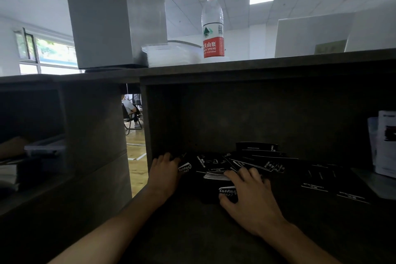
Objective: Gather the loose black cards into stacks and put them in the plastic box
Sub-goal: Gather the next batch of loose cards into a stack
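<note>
Loose black cards (255, 162) with white print lie spread on the dark lower shelf, fanned toward the back wall. More black cards (325, 180) lie flat to the right. My left hand (165, 167) rests flat at the left end of the spread, fingers touching a card. My right hand (246, 188) lies over a small stack of black cards (214, 174), fingers on top and thumb beside a card with white lettering. A clear plastic box (171, 53) stands on the upper shelf, left of the bottle.
A water bottle (212, 25) with a red cap stands on the upper shelf (278, 62) beside a grey metal box (111, 17). White papers (385, 143) lean at the right of the lower shelf. Left compartment holds books. A seated person shows through the gap.
</note>
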The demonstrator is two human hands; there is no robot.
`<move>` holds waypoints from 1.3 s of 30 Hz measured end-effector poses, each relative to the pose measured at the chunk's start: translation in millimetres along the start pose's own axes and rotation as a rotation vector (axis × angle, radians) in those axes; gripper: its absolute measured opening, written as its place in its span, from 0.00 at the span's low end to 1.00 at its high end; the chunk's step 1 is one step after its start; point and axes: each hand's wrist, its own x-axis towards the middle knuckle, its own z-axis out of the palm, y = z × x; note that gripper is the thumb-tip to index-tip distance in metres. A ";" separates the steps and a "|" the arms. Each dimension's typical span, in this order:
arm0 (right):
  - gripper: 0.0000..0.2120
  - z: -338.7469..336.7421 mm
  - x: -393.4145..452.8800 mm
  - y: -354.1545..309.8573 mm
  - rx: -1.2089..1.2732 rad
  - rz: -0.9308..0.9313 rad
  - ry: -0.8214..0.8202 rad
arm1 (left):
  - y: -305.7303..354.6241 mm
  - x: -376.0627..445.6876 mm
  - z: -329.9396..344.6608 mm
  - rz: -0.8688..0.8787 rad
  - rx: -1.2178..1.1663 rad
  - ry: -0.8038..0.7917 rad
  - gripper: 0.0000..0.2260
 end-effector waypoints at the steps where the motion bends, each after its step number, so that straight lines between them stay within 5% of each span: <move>1: 0.28 0.1 0.2 0.2 -0.001 0.000 0.002 | -1.5 0.5 1.4 0.015 -0.018 -0.038 0.18; 7: 0.28 0.1 -0.2 0.8 0.002 -0.003 0.012 | -5.9 -4.0 -3.4 0.051 -0.050 -0.255 0.15; 16: 0.28 -1.2 -1.5 1.0 -0.004 -0.008 0.011 | -5.5 0.4 -32.0 -0.123 -0.284 -0.485 0.22; 20: 0.28 -2.0 -1.1 0.2 0.004 -0.009 0.010 | -2.2 -7.9 -36.8 -0.134 -0.396 -0.272 0.14; 23: 0.29 -1.1 -0.4 0.8 0.013 -0.013 0.015 | -1.9 -10.4 -34.0 -0.175 -0.714 -0.097 0.10; 27: 0.34 0.8 0.0 2.0 0.034 -0.012 0.018 | 11.6 -13.5 -38.6 -0.115 -1.042 -0.163 0.13; 39: 0.28 3.3 1.4 3.2 -0.006 -0.008 0.036 | -0.6 -8.8 -15.9 0.090 -0.329 0.007 0.13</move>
